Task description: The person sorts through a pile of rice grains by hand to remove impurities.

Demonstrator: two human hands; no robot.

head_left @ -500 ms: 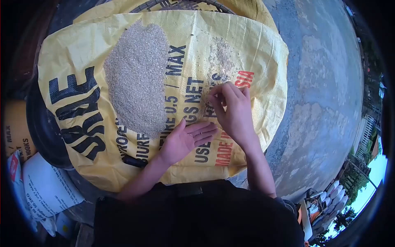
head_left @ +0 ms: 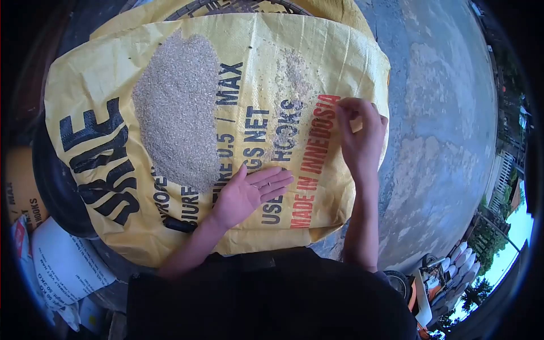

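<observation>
A large pile of pale grain (head_left: pixel 178 107) lies on the left half of a yellow woven sack (head_left: pixel 362 62) printed with black and red letters. A thin scatter of grain bits (head_left: pixel 294 71) lies farther right on the sack. My left hand (head_left: pixel 241 198) is palm up with fingers stretched, just below the pile; a few tiny light bits (head_left: pixel 269 183) show on its fingers. Over the sack's right side, beside the red print, my right hand (head_left: pixel 362 133) has its thumb and fingers curled together in a pinch. Whatever is between those fingertips is too small to make out.
A woven basket rim (head_left: pixel 243 7) shows behind the sack, and a dark round tub (head_left: pixel 62 187) on the left. White printed sacks (head_left: pixel 68 255) stand at the lower left. Worn concrete floor (head_left: pixel 436 124) stretches to the right, with a motorbike (head_left: pixel 428 277) at the lower right.
My right hand has moved right, away from my left hand, toward the sack's right edge. My left hand stays palm up, while the view has shifted slightly.
</observation>
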